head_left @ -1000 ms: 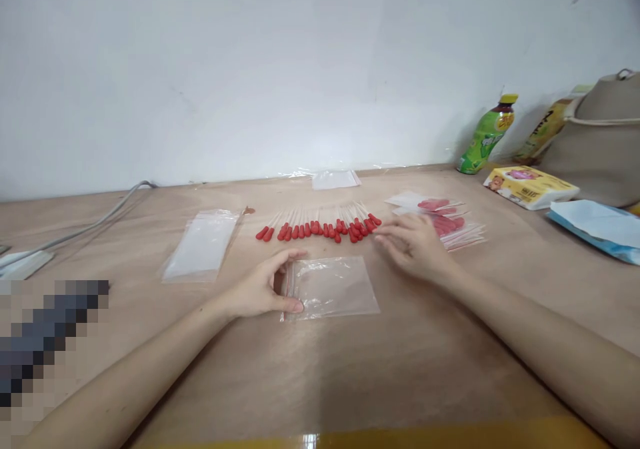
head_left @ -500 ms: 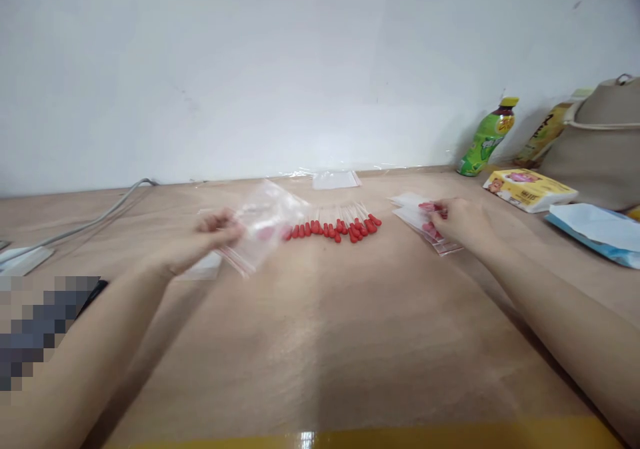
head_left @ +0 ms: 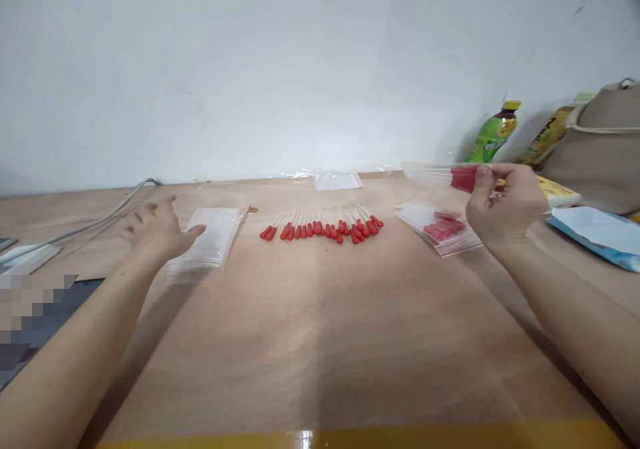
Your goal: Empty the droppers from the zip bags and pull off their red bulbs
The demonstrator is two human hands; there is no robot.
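Note:
My left hand point(head_left: 153, 232) has its fingers spread and holds nothing. It is over the left side of a stack of clear zip bags point(head_left: 213, 232). My right hand point(head_left: 505, 199) is raised at the right, pinching a clear zip bag point(head_left: 425, 172) with red bulb ends in it near my fingers. Below that bag, a pile of zip bags point(head_left: 445, 230) with red-bulbed droppers inside lies on the table. Between my hands is a row of loose droppers point(head_left: 315, 229), their red bulbs toward me and thin pale stems toward the wall.
Another clear bag point(head_left: 339, 181) lies by the wall. On the right are a green bottle point(head_left: 493, 132), a yellow pack point(head_left: 557, 192), a blue and white packet point(head_left: 600, 235) and a grey bag point(head_left: 595, 145). A grey cable point(head_left: 107, 219) runs along the left.
My left hand has moved left and no longer holds the clear bag it had over the droppers. My right hand has risen from the pile and holds a bag with red bulbs.

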